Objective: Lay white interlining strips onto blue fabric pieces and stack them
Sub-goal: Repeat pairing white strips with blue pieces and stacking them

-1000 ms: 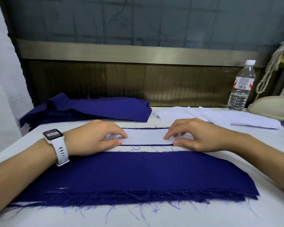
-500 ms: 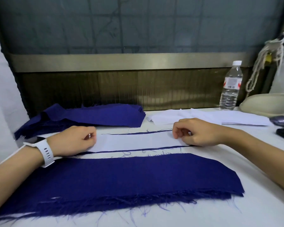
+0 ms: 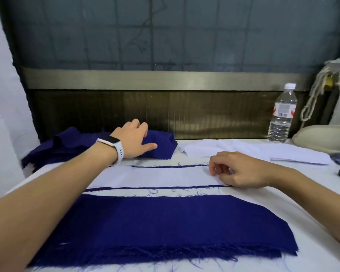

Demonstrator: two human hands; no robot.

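Change: The left hand (image 3: 134, 141) has been lifted off the left end of the white interlining strip (image 3: 161, 176) and stretched back to the blue fabric pile (image 3: 71, 141). The right hand (image 3: 238, 169) has been kept at the strip's right end.
Blue fabric pile: Heaped at the back left of the table (image 3: 322, 222), against the dark wall panel, with frayed edges shown on its left side.
Left hand: Laid flat on top of the pile with fingers straight and thumb spread wide; nothing is gripped. A white watch (image 3: 114, 146) is worn on the wrist.
White interlining strip: Spread lengthwise on a blue fabric piece (image 3: 165, 187), of which only thin dark edges are seen above and below the white. Its left end is crossed by the forearm.
Front stack: A broad stack of blue fabric (image 3: 165, 222) is laid nearest the camera, just beside the strip, with loose threads along its near edge.
Right hand: Rested on the strip's right end with fingers curled tight toward the thumb; whether the strip is pinched cannot be told.
Loose strips: More white interlining (image 3: 243, 150) is piled behind the right hand.
Far right: A water bottle (image 3: 282, 116) is stood upright by the wall, beside a cream rounded object (image 3: 326, 138), with a knotted rope (image 3: 318, 91) hung above.
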